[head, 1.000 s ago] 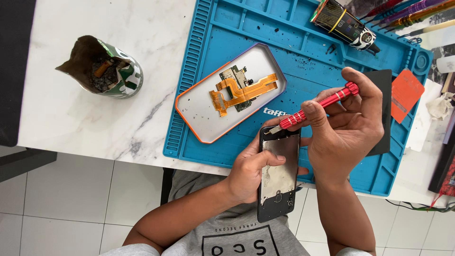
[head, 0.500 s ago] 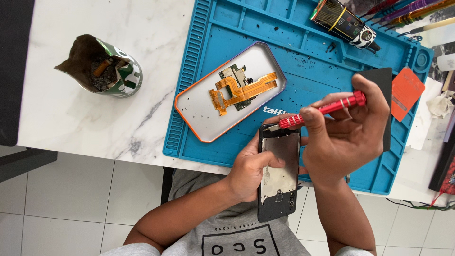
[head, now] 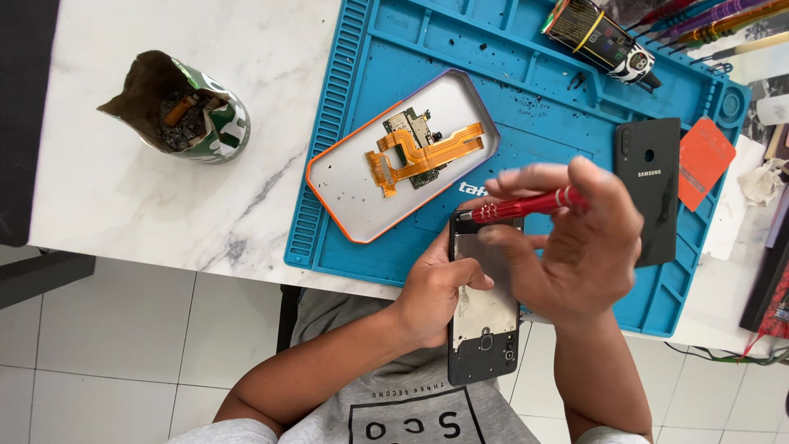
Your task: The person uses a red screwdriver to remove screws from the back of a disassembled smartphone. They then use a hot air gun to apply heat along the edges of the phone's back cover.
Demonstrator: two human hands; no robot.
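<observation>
We see the left hand (head: 436, 292) wrapped around the left edge of an opened phone (head: 485, 316), fingers closed on its frame, holding it at the near edge of the blue work mat (head: 526, 99), partly over the lap. The right hand (head: 575, 247) pinches a red screwdriver (head: 526, 204) between thumb and fingertips — tip resting at the phone's far left corner. Far-left of the hands, on the mat, lies a metal tray (head: 345, 205) with a circuit board and orange flex cable (head: 423, 150). Right of the hands, a black back cover (head: 653, 164) lies flat, an orange card (head: 703, 160) just beside it. On the marble table (head: 164, 197), well left — a cut can (head: 189, 111) holding ash.
</observation>
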